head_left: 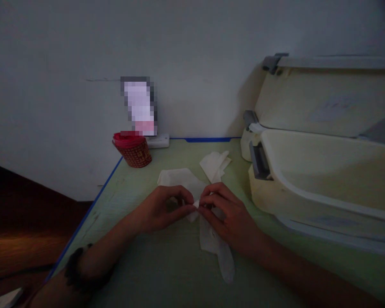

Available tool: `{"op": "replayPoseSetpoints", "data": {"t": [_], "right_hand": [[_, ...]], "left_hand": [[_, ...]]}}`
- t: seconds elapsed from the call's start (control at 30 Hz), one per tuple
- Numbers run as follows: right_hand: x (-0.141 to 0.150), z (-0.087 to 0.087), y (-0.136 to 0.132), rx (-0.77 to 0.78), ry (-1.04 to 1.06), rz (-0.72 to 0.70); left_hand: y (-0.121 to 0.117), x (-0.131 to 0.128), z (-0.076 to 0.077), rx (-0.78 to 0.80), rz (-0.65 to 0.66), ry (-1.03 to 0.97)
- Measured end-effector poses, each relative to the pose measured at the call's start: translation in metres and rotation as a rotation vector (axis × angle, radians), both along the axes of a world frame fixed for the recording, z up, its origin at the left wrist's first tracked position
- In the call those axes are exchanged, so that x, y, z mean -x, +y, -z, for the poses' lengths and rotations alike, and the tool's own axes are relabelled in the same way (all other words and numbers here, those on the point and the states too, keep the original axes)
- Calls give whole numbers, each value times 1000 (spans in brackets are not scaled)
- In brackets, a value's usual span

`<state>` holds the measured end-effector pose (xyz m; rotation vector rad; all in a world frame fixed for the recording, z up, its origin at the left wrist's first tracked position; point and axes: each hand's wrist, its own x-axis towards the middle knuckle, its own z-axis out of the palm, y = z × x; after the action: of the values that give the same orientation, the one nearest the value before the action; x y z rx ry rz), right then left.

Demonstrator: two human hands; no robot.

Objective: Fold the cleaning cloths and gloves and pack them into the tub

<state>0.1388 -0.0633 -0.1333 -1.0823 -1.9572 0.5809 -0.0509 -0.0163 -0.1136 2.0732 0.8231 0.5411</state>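
Note:
Both my hands meet over the green tabletop and pinch a small bit of thin white tissue-like material between their fingertips. My left hand (168, 209) closes thumb and fingers on its left side. From the right, my right hand (226, 214) grips the same bit, fingers bent. Beneath and behind the fingers lies a white tissue-like sheet (179, 176). A thin, partly see-through white piece (226, 263) hangs or lies below my right hand; whether it joins the pinched bit I cannot tell. Just beyond my right hand is a folded white piece (214, 164).
A large cream plastic bin (285, 192) with its lid (333, 98) raised stands at the right. At the back left are a red patterned basket (135, 153) with a red liner and a blurred-out phone-like screen (141, 105) on a white base. Behind the table (115, 273) rises a wall.

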Motion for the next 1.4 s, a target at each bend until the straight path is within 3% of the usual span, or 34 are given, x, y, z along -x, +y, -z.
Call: {"op": "replayPoseSetpoints", "data": {"t": [0.27,0.87,1.17,1.4], "right_hand": [[-2,0,5,115,118,72],[0,1,0,49,63,6],[-2,-1,2,98,98,31],[-2,0,1,103,82,-32]], "left_hand": [[5,1,6,106,-128,-158],[2,-1,2,4,94,-108],[8,1,10,140,7,-286],[6,1,11,212,-1,-227]]}}
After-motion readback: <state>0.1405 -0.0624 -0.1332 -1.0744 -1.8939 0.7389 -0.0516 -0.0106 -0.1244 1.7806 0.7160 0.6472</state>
